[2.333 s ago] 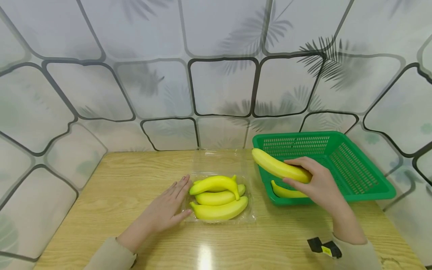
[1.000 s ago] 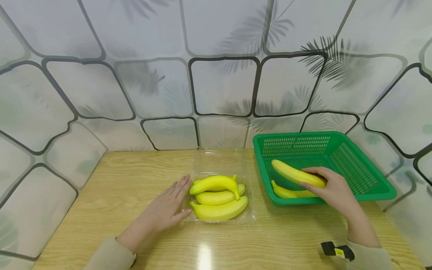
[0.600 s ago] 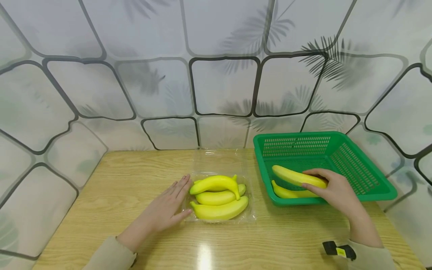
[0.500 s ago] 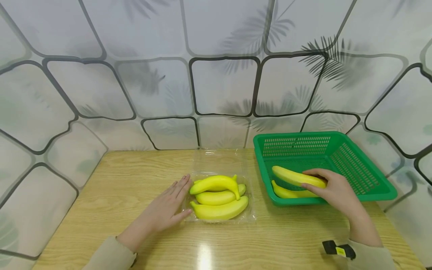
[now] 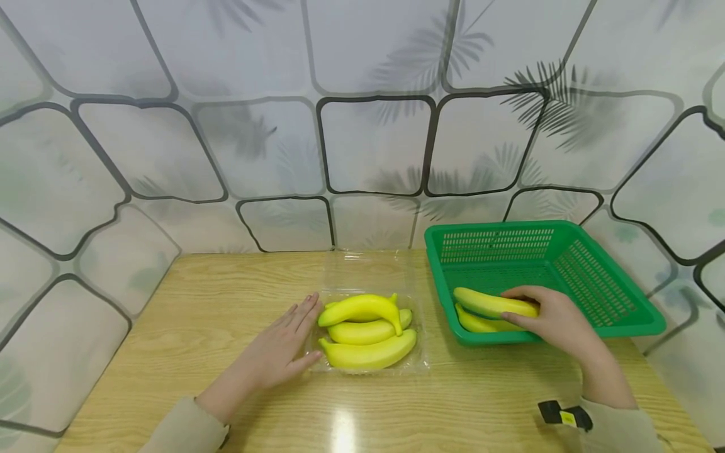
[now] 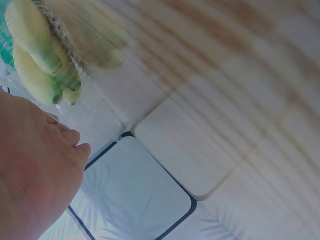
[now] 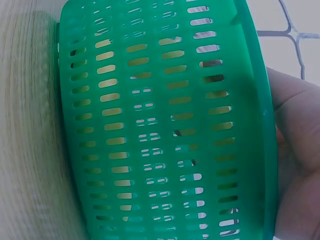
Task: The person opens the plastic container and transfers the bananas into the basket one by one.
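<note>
My right hand [image 5: 557, 321] holds a yellow banana [image 5: 481, 303] by its right end, inside the green basket [image 5: 617, 299]. That banana lies just behind and partly over another banana [image 5: 472, 323] at the basket's front left. In the right wrist view the basket's slotted wall [image 7: 250, 125] hides most of the held fruit. With fingers straight, my left hand [image 5: 277, 352] rests at the left edge of a clear plastic clamshell box [image 5: 416, 362]. Several bananas [image 5: 368, 353] are piled in the box, one lying across the top. The left wrist view shows their greenish tips [image 6: 52, 62] beyond the hand.
The box's transparent lid [image 5: 368, 270] lies open toward the wall [image 5: 374, 148]. Both containers stand on a wood-grain table [image 5: 226, 296], the basket close to the box's right side. The basket's raised rim [image 5: 493, 228] surrounds the right hand's work.
My right hand has carried the banana from above the basket's left rim down into the basket, then slightly left and forward against the other banana. The left hand has stayed still.
</note>
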A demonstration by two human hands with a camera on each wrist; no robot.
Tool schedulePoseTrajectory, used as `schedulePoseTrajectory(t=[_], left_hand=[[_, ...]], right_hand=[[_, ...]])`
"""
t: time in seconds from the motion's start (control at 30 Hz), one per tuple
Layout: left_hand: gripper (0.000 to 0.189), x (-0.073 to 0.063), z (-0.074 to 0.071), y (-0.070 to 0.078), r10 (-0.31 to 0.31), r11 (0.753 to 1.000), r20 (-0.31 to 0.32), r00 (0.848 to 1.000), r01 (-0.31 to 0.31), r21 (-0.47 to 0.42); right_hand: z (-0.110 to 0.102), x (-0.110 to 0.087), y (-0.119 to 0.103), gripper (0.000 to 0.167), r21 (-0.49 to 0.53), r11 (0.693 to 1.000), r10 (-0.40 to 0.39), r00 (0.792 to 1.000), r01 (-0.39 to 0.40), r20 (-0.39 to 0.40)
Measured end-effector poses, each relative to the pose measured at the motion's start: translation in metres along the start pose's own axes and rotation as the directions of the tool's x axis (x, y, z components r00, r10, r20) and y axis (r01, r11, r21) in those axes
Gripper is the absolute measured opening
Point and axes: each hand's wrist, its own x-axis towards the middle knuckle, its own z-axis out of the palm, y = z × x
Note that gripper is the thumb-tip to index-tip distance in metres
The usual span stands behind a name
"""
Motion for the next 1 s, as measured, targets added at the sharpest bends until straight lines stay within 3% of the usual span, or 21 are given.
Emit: schedulePoseTrajectory(t=[0.27, 1.0], left_hand=[[0.084, -0.0003, 0.0003, 0.0000, 0.002, 1.000, -0.008, 1.000, -0.002, 0.008], [0.084, 0.0003, 0.0009, -0.0005, -0.001, 1.000, -0.002, 1.000, 0.001, 0.006]], right_hand=[[-0.0025, 0.0018, 0.0014, 0.030, 0.058, 0.998, -0.016, 1.000, 0.016, -0.013], [-0.0026, 0.0019, -0.0055, 0.031, 0.089, 0.995, -0.032, 0.996, 0.039, -0.084]])
